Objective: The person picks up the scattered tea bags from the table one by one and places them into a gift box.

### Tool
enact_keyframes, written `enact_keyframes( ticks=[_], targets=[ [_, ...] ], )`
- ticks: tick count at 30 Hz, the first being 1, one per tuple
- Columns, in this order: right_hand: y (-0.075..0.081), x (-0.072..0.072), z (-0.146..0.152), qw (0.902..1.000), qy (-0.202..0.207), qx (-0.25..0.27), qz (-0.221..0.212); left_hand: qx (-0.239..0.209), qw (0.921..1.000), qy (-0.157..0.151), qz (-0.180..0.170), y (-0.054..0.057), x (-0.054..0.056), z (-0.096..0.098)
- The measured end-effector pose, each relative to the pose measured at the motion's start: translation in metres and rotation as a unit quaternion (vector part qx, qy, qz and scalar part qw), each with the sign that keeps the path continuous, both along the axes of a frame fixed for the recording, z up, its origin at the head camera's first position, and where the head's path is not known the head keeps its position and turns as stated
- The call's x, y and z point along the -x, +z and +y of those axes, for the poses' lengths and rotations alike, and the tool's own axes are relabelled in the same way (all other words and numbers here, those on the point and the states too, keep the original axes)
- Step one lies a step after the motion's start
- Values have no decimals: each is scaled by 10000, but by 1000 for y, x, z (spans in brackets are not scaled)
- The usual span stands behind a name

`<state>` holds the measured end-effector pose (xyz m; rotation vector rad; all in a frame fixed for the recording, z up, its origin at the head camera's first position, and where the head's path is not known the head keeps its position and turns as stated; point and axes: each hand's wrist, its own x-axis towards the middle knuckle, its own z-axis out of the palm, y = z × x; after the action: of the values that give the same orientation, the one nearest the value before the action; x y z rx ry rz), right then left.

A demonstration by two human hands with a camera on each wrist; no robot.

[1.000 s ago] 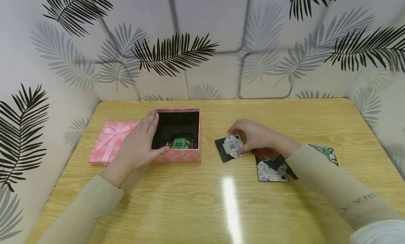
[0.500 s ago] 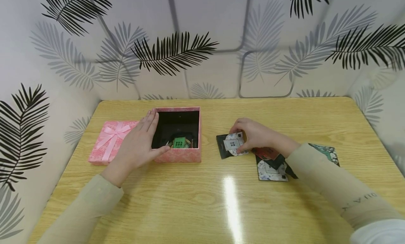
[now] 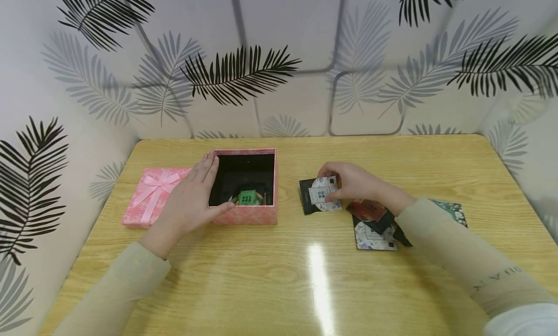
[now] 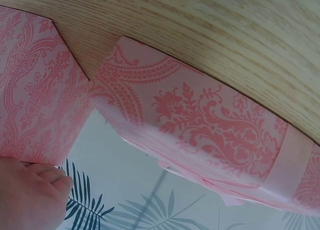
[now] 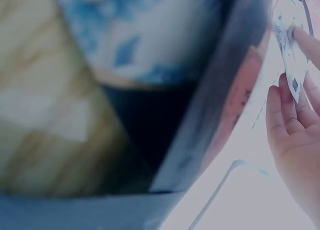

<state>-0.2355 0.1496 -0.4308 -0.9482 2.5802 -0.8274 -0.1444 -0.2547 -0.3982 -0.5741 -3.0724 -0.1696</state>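
In the head view my left hand (image 3: 187, 205) rests on the left side of a pink open box (image 3: 245, 215), fingers straight along its rim and thumb at the front edge. A green sachet (image 3: 247, 197) lies inside, near the box's front wall. My right hand (image 3: 355, 183) pinches a white floral sachet (image 3: 320, 194) between thumb and fingers. This sachet overlaps a black part on its left. In the right wrist view, the fingers (image 5: 287, 107) and thumb hold the sachet (image 5: 292, 45) by its edge.
Below the right forearm lie several overlapping sachets, among them a red one (image 3: 368, 211), a white floral one (image 3: 372, 236) and a green patterned one (image 3: 453, 211). The pink lid (image 3: 150, 190) with a ribbon bow stands left of the box. A patterned wall (image 3: 287, 103) borders the table.
The right hand has tilted the white floral sachet more upright and shifted it slightly away from the camera. The left hand keeps its place on the box.
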Motion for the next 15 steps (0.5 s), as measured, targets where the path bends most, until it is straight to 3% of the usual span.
enact_keyframes(
  ticks=[6, 15],
  targets=[
    [7, 2, 0, 9995, -146, 261, 31, -15, 10000, 42, 34, -1, 0, -1],
    [17, 7, 3, 9970, -94, 505, 580, 69, 10000, 41, -11, 0, 0, -1]
  ],
)
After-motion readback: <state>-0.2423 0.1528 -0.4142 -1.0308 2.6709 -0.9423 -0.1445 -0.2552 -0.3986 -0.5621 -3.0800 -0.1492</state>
